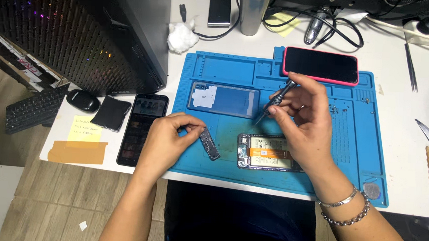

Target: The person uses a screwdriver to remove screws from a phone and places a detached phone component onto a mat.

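My left hand [167, 137] pinches a small dark cover plate [209, 143] that it lifts off the blue repair mat [222, 165]. My right hand [305, 118] grips a thin black screwdriver [275, 100], tip pointing down-left above the mat. Under my right hand lies an opened phone [266, 152], its battery and orange flex cable exposed. The phone's blue back cover [224, 99] rests further back on the mat.
A phone in a red case [321, 65] lies at the mat's far edge. A black phone [143, 127] sits left of the mat, beside a dark cloth [110, 112] and yellow note [85, 128]. A computer tower [106, 31], steel tumbler [253, 12], tweezers [410, 67] and cables surround it.
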